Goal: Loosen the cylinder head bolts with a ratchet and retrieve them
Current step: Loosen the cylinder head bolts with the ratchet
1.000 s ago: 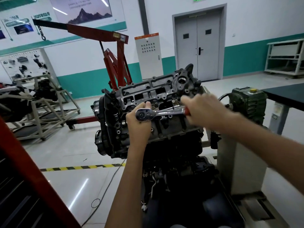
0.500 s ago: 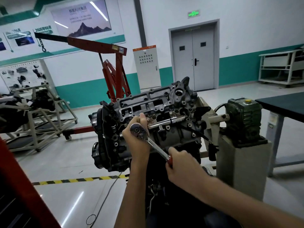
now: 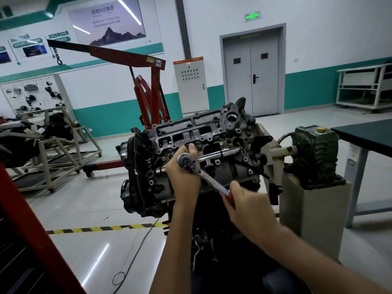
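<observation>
Swing of the ratchet [image 3: 209, 178] handle through a fair arc within the last second: from level and pointing right, down to a slant toward lower right, with hardly any travel over the last half second. Probably the end of one stroke on a bolt, hidden down in the cylinder head [image 3: 212, 132] at the far tip of the extension bar [image 3: 220, 153]; nothing retrieved yet. Long axis now diagonal across the head's near face, drive end up-left, red grip down-right. Left hand [image 3: 184, 180] cupped round the drive end, steadying; right hand [image 3: 248, 206] closed round the red grip.
</observation>
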